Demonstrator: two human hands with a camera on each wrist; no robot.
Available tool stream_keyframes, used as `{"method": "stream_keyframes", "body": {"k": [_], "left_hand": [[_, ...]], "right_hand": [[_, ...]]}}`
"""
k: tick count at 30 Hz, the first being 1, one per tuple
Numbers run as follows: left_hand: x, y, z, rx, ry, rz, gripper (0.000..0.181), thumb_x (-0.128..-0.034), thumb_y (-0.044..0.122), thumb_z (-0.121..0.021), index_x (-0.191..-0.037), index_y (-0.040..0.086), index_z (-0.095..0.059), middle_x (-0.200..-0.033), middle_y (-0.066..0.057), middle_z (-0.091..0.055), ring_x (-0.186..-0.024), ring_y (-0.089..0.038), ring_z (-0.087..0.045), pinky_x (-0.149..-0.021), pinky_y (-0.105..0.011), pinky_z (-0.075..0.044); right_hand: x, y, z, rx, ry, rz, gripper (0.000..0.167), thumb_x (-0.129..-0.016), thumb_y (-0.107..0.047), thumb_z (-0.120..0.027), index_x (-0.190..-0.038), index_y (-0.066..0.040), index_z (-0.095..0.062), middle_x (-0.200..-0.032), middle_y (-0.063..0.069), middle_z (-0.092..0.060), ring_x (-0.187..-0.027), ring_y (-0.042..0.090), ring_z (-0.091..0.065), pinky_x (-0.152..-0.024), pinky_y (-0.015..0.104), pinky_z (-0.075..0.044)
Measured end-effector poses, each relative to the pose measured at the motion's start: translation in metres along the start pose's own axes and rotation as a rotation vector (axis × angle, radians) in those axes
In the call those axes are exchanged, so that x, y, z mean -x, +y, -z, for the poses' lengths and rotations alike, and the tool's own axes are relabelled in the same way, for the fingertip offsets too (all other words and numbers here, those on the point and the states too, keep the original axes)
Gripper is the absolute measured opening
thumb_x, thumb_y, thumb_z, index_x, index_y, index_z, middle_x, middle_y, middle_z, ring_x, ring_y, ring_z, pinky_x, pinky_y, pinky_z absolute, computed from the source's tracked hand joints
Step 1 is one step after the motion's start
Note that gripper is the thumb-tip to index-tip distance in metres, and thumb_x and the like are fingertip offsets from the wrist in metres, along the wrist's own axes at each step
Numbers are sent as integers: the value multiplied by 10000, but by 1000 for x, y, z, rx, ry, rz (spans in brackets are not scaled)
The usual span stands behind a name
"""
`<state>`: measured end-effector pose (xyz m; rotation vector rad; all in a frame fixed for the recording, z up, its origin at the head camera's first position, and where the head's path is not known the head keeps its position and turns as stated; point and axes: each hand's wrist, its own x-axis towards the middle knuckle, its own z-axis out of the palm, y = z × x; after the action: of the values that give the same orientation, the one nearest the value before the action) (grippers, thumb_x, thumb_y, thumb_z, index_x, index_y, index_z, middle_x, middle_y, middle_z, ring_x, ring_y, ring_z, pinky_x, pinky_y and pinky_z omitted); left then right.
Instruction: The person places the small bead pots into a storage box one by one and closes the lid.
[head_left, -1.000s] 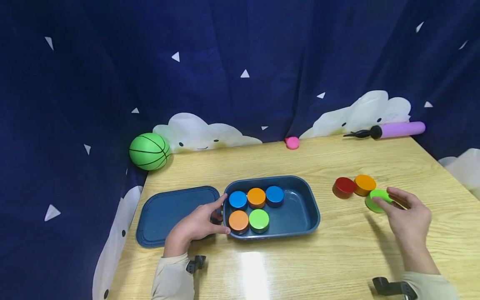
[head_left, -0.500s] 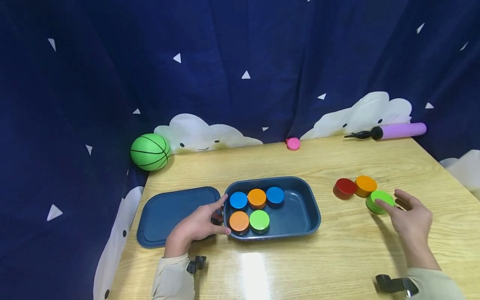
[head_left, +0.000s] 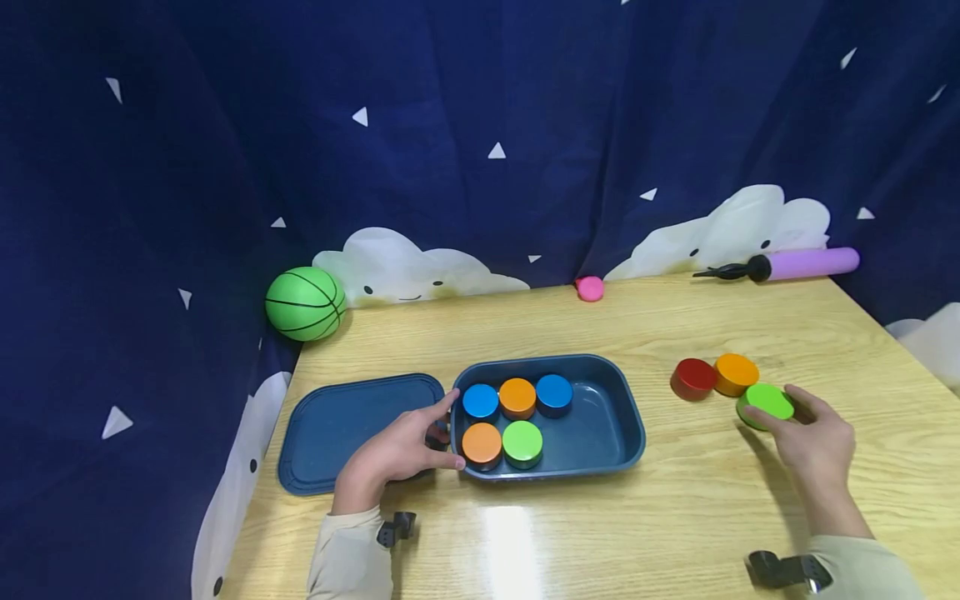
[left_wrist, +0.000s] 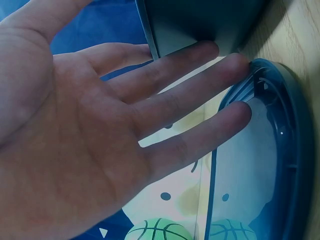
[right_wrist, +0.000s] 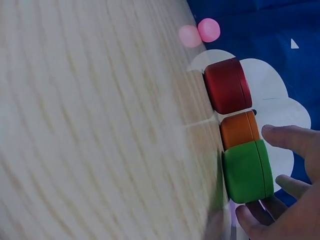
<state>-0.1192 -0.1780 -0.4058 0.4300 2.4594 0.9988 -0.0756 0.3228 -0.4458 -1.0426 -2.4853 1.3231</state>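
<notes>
My left hand (head_left: 397, 454) rests at the left end of a dark blue box (head_left: 592, 462), thumb by the front corner and index finger by the back. Its fingers lie nearly straight in the left wrist view, by the box's outer wall (left_wrist: 200, 20). Inside the box sit several round tins: two blue, two orange and a green one (head_left: 522, 442). My right hand (head_left: 817, 433) reaches around another green tin (head_left: 767, 403) standing on the table, its fingers spread. In the right wrist view, the fingers (right_wrist: 295, 140) stand close about this green tin (right_wrist: 248, 172); contact is unclear.
A dark red tin (head_left: 693, 379) and an orange tin (head_left: 737, 374) stand against the green one's left. A flat blue lid (head_left: 345, 425) lies left of the box. Along the back are a green ball (head_left: 305, 303), a pink round object (head_left: 590, 289) and a purple pump (head_left: 810, 264).
My right fingers spread wider from the green tin half a second ago and now sit nearer it again. The left hand and box stay put. The head view shifts slightly.
</notes>
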Motion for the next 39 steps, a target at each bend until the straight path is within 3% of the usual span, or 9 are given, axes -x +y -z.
{"method": "stream_keyframes", "body": {"k": [5,10,14,20,23,26,29,34,39], "left_hand": [[0,0,0,-1,1,3,1013,-806,258,-868,-1615,180,-264,-1351,-146,-630,-1139,-270,-666,-1039,-520,-474],[0,0,0,-6,-2,5,1011,-811,266,-863,-1617,186,-258,-1317,-140,-649,-1144,-274,-660,-1047,-525,-466],[1,-1,-1,-5,-1,-1,1010,-814,265,-860,-1618,183,-254,-1335,-141,-638,-1144,-275,-660,-1048,-526,-465],[1,-1,-1,1,0,-8,1010,-815,258,-860,-1618,180,-253,-1325,-149,-642,-1144,-276,-660,-1048,-528,-463],[0,-1,-1,2,1,-9,1009,-814,256,-860,-1618,179,-254,-1312,-150,-650,-1143,-276,-660,-1049,-528,-462],[0,-1,-1,2,1,-8,1009,-815,256,-860,-1618,179,-254,-1306,-147,-654,-1142,-274,-661,-1052,-527,-460],[1,-1,-1,1,2,-7,1006,-815,257,-860,-1617,180,-257,-1311,-143,-653,-1140,-268,-661,-1056,-525,-458],[1,0,-1,1,4,-7,1001,-817,256,-858,-1616,179,-260,-1373,-141,-615,-1135,-257,-660,-1054,-518,-463],[1,-1,-1,-1,4,-8,1005,-817,262,-858,-1617,182,-257,-1401,-141,-596,-1139,-253,-662,-1056,-515,-464]], "right_hand": [[-2,2,-2,35,16,-3,828,-869,-348,-793,-1555,-106,-397,-1520,239,-469,-955,-7,-488,-790,80,-434],[-2,3,-5,47,22,-10,805,-888,-349,-773,-1558,-115,-394,-1527,226,-467,-1153,194,-516,-1120,415,-422],[-2,4,-5,45,31,-18,801,-885,-345,-774,-1555,-118,-400,-1523,221,-474,-1133,189,-523,-1119,428,-417],[-1,3,-3,12,24,-51,824,-894,-373,-756,-1572,-122,-358,-1573,207,-410,-1355,360,-420,-1165,483,-363],[1,1,1,14,24,-50,826,-888,-393,-762,-1567,-133,-371,-1570,193,-419,-1274,271,-492,-1125,393,-421],[5,-2,5,1,29,-32,831,-866,-402,-788,-1549,-121,-409,-1512,143,-509,-1023,38,-543,-926,155,-473],[9,-7,8,-39,40,-1,825,-841,-385,-821,-1526,-111,-452,-1339,-20,-622,-858,-133,-438,-708,22,-397],[17,-18,10,-82,30,68,811,-829,-357,-839,-1509,-103,-477,-1103,-262,-566,-897,-121,-449,-679,6,-428],[24,-30,12,-103,9,133,801,-819,-340,-853,-1497,-103,-499,-948,-349,-512,-865,-143,-470,-666,20,-455]]}}
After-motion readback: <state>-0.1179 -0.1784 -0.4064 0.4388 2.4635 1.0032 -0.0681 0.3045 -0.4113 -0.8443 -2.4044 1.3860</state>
